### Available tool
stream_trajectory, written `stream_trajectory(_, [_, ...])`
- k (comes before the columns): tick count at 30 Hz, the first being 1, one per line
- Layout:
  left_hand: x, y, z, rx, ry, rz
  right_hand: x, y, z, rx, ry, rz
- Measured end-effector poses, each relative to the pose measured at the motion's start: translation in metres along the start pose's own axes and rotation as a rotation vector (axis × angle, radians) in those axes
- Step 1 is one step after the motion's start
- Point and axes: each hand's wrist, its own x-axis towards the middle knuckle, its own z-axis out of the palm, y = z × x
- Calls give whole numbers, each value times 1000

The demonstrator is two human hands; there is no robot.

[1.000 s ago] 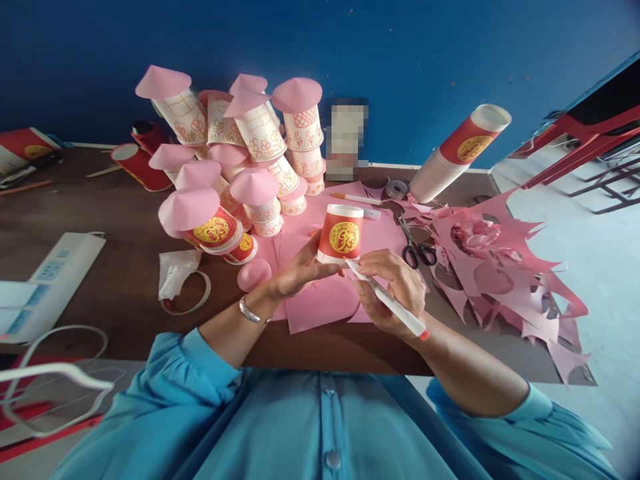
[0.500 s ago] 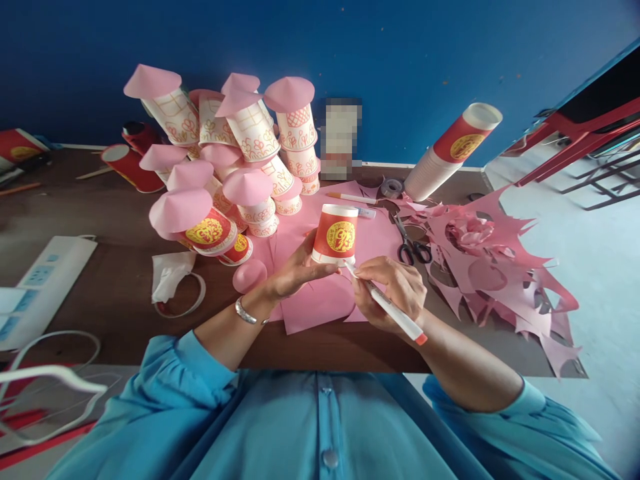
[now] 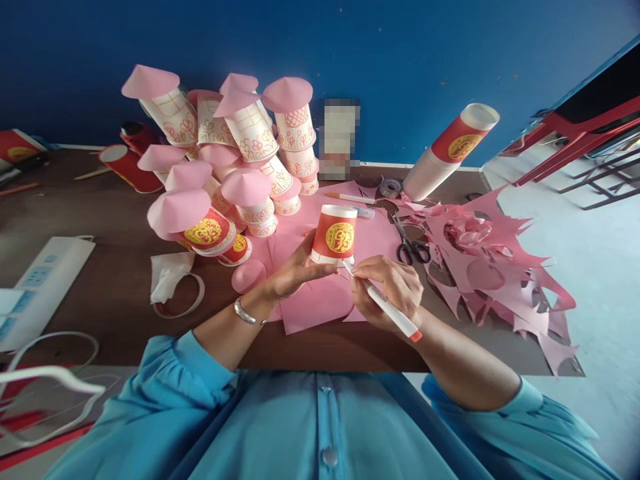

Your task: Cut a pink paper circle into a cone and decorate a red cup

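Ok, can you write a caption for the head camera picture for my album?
A left hand holds a red-and-white cup; the right hand holds a white marker at its lower edge.

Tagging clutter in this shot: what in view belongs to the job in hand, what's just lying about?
Job (my read):
red-and-white printed paper cup, in left hand
slim white orange-ended marker, in right hand
pink-cone-topped paper-cup towers, likely related

Lying about, apparently:
black-handled metal scissors
round grey tape roll
jagged pink paper scraps
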Motion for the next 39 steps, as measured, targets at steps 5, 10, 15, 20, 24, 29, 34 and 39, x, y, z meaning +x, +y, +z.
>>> stream_trajectory(5, [0,-2,0,-40,-5,16,1,0,0,-1,-5,-2])
stream_trajectory(10, [-1,2,2,-56,-6,18,1,0,0,-7,-12,-5])
stream_trajectory(15, [0,2,2,-48,-2,6,1,0,1,-13,-12,-2])
stream_trajectory(20, [0,0,1,-56,-8,5,2,0,0,-17,-28,-8])
stream_trajectory(24, [0,0,1,-62,-4,8,2,0,1,-12,-19,-18])
stream_trajectory(29, [-1,0,1,-57,4,-5,2,1,1,-15,-4,-14])
stream_trajectory(34, [-1,0,3,-67,12,-23,1,0,2,-38,4,17])
stream_trajectory(39, [0,0,3,-92,18,-25,2,-1,2,-47,12,16])
